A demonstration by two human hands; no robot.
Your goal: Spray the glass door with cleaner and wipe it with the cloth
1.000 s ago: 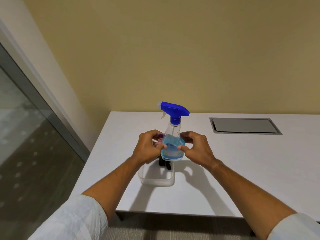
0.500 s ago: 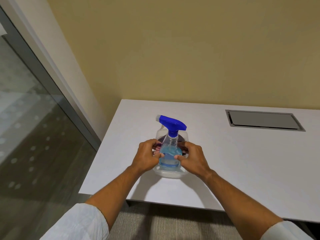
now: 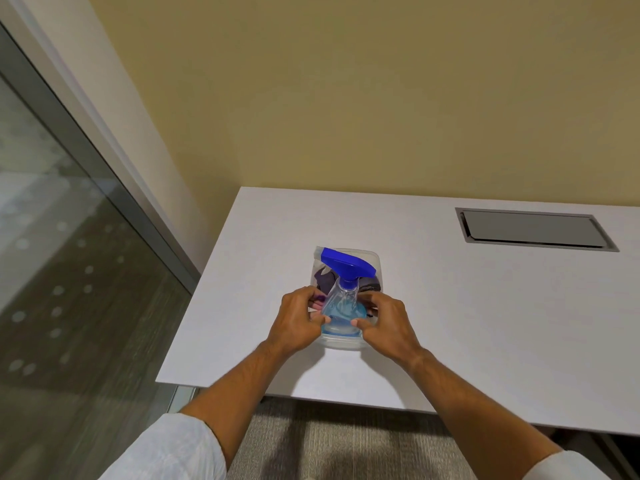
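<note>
Head view: left hand (image 3: 298,318) and right hand (image 3: 384,323) both curl around the lower body of the spray bottle (image 3: 343,306), thumbs pinched onto its near face, fingers wrapped behind; each hand is closed on the bottle from its own side. Bottle sits low inside, or just above, the clear plastic container (image 3: 375,268) near the left front part of the white table (image 3: 450,306); cannot tell whether its base touches the container floor. A dark cloth (image 3: 325,282) lies bunched in the container behind the bottle neck. Risks, judged: grip is on the smooth, tapering wall with fingertips only, so the bottle could slip or twist if lifted quickly; the light container could catch on the base and be dragged toward the table edge; the cloth could snag on the trigger head (image 3: 346,266) and come out unintended. Orientation: long axis near upright, leaning slightly away from the wearer; the blue head runs left to right, nozzle end at upper left, toward the glass door (image 3: 62,271), which stands well apart on the left.
</note>
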